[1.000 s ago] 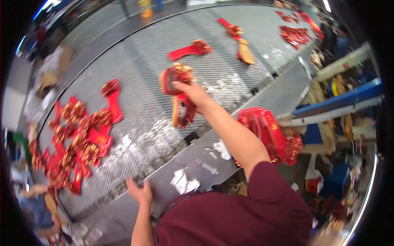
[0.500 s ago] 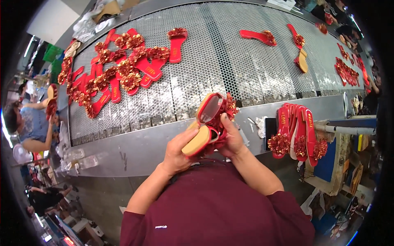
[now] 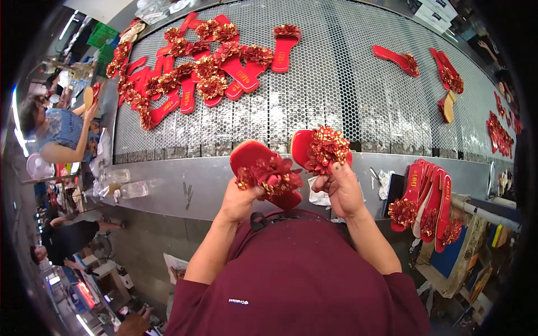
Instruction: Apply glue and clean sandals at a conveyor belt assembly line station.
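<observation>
Left hand (image 3: 242, 197) grips one red flower sandal (image 3: 263, 171), right hand (image 3: 343, 187) grips another (image 3: 319, 148). Perforated metal conveyor (image 3: 330, 84) ahead, looks like a busy factory floor.

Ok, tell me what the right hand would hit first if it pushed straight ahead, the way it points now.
The right hand holds a red sandal with a sequin flower and points up toward the perforated metal belt. Going straight on, it would probably meet the belt's near edge and bare mesh first; depth is hard to judge here.
</observation>
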A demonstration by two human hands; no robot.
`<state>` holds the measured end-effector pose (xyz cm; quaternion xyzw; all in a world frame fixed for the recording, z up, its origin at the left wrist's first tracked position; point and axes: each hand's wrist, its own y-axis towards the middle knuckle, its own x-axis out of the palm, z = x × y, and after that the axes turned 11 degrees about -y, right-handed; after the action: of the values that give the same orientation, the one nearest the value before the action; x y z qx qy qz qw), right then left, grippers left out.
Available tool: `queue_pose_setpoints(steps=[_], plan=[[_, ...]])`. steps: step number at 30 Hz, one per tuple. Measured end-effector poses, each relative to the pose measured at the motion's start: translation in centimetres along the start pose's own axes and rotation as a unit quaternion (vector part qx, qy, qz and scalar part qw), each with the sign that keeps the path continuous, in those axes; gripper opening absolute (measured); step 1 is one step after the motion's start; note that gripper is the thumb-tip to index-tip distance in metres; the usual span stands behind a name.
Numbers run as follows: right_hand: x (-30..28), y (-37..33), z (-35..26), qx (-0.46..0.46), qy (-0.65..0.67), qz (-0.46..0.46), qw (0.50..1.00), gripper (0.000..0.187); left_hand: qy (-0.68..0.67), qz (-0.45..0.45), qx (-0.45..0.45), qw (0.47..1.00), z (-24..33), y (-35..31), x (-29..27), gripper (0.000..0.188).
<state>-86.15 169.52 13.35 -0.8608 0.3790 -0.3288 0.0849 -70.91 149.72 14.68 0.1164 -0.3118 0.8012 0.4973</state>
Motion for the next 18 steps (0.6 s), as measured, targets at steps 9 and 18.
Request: queue_pose_setpoints(steps=[9, 18], plan=[[1.6, 4.7, -0.8, 0.076, 0.075, -0.122, 0.987, 0.030, -0.456, -0.089, 0.054, 0.884, -1.6, 5.2, -5.7, 0.059], [-0.6, 8.8, 5.7, -0.131, -0.715, -0.011, 0.687, 0.074, -0.506, 0.083, -0.029, 0.858, -2.5, 4.4, -4.9, 0.057]])
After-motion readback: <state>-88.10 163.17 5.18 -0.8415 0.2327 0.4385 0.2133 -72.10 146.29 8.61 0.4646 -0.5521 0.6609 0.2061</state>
